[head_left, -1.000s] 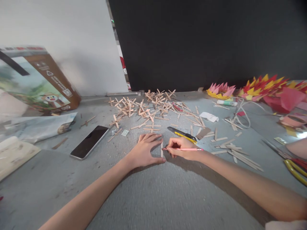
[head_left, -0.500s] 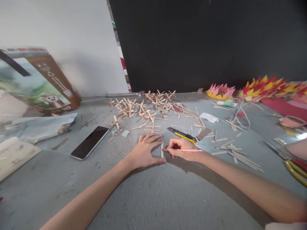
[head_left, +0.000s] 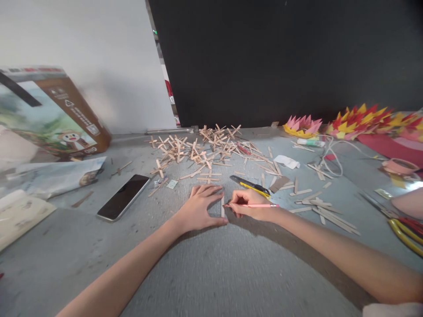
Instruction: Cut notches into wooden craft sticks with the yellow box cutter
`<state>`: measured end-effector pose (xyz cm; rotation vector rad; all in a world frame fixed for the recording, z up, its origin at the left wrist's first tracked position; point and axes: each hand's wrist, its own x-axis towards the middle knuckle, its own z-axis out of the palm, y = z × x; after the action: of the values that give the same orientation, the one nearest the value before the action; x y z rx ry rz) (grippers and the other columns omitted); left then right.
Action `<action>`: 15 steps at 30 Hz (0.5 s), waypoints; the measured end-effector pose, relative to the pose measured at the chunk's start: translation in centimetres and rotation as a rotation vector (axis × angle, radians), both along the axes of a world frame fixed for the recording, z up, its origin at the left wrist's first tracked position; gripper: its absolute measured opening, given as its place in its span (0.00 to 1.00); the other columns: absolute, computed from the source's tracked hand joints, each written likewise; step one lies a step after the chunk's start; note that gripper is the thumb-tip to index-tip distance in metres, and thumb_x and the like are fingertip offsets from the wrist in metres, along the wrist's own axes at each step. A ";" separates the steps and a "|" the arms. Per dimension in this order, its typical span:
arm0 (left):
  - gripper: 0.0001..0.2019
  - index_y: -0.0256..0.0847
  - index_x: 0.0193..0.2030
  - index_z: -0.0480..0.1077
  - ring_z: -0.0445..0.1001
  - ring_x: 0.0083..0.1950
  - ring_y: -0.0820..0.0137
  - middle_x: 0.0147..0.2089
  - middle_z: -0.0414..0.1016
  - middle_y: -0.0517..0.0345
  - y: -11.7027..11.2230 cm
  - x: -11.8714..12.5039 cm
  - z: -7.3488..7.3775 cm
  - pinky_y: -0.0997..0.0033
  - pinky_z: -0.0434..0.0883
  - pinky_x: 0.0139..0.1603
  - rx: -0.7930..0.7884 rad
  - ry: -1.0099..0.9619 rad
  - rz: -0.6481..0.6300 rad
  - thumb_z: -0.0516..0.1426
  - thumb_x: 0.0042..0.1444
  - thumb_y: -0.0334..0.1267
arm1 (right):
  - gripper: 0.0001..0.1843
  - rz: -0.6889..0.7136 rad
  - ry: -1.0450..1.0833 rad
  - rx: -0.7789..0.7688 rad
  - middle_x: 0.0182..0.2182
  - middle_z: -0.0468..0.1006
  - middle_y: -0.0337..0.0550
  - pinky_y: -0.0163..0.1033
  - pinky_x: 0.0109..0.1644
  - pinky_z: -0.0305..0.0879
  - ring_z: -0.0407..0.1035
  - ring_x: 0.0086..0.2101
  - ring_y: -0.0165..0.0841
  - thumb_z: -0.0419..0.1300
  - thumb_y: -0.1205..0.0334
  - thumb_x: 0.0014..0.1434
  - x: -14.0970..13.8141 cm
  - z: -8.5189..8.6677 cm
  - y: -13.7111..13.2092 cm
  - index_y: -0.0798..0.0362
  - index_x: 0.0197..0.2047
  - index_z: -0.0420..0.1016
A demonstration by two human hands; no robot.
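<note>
A short flat craft stick (head_left: 222, 208) lies on the grey table, pointing away from me. My left hand (head_left: 200, 208) reaches over from the left, thumb at the stick's near end and fingertips at its far end, holding it between them. A pink pencil (head_left: 257, 205) is pinched in my right hand (head_left: 247, 204), its tip at the stick's right edge about halfway along. Just beyond my right hand rests a yellow and black utility knife (head_left: 251, 186).
Crossed craft sticks (head_left: 198, 152) pile up at the back; loose sticks (head_left: 333, 215) lie right. A phone (head_left: 124, 197) is left, near a brown printed bag (head_left: 76, 119). Scissors (head_left: 396, 220), tape (head_left: 400, 166), a white cable (head_left: 335, 160) and paper crowns (head_left: 360, 123) are at right.
Both hands and the stick keep nearly the same place. The pencil's back end has shifted very slightly; the whole view has moved a little.
</note>
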<state>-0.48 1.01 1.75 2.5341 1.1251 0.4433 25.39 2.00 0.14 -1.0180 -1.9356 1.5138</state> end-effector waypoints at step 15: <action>0.41 0.49 0.69 0.71 0.59 0.76 0.47 0.77 0.64 0.52 0.0 -0.1 -0.1 0.43 0.54 0.74 0.022 0.012 0.000 0.64 0.54 0.69 | 0.19 -0.024 -0.043 -0.003 0.24 0.77 0.37 0.36 0.32 0.64 0.72 0.27 0.31 0.66 0.43 0.64 -0.3 0.4 -0.4 0.50 0.34 0.73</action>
<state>-0.56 0.99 1.69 2.5589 1.1299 0.4430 25.08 1.60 0.50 -1.0795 -1.9440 1.4936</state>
